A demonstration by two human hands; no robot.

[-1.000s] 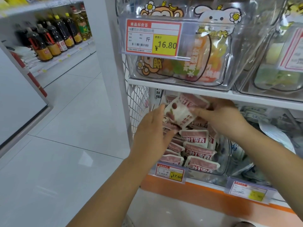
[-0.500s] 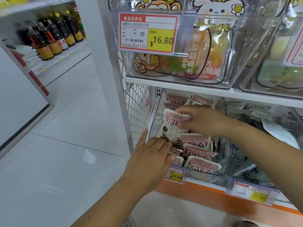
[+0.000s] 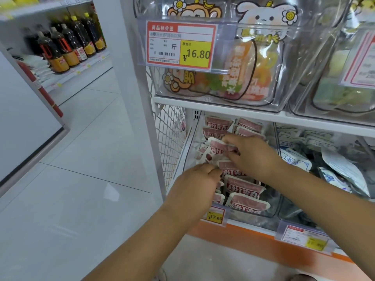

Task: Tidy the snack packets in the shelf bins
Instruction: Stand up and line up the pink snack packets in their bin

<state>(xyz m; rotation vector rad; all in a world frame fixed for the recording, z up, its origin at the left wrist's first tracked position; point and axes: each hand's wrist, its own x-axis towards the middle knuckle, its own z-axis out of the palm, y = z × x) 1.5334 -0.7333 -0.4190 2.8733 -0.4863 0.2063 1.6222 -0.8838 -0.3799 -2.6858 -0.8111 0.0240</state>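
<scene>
From my head camera, both my arms reach into the lower shelf. My right hand (image 3: 255,157) is curled over a snack packet (image 3: 217,146), thumb and fingertips pinching its pink and white top edge, holding it up just above the left side of the clear bin (image 3: 272,211). Right under it lies a tilted packet with brown spots (image 3: 209,157). My left hand (image 3: 192,187) is lower and nearer the front, its fingers bent, with the tips against the packets on the left of the bin. I cannot tell whether it grips one or only touches them, since my knuckles hide what is under them.

The other pink packets (image 3: 243,187) lie overlapping front to back in the same bin, with a few more standing at the back under the shelf board. A small yellow price tag (image 3: 216,217) is clipped at the bin's front edge, partly behind my left wrist. The neighbouring bin (image 3: 288,218) to the right holds white and blue packets (image 3: 296,161) in a loose heap.

On the shelf above, an upper bin (image 3: 280,106) holds cartoon pouches (image 3: 253,78), and a large price tag (image 3: 180,45) reads 16.80. A wire mesh panel (image 3: 170,138) closes the shelf's left side, and oil bottles (image 3: 67,45) stand on a far shelf across the tiled aisle
</scene>
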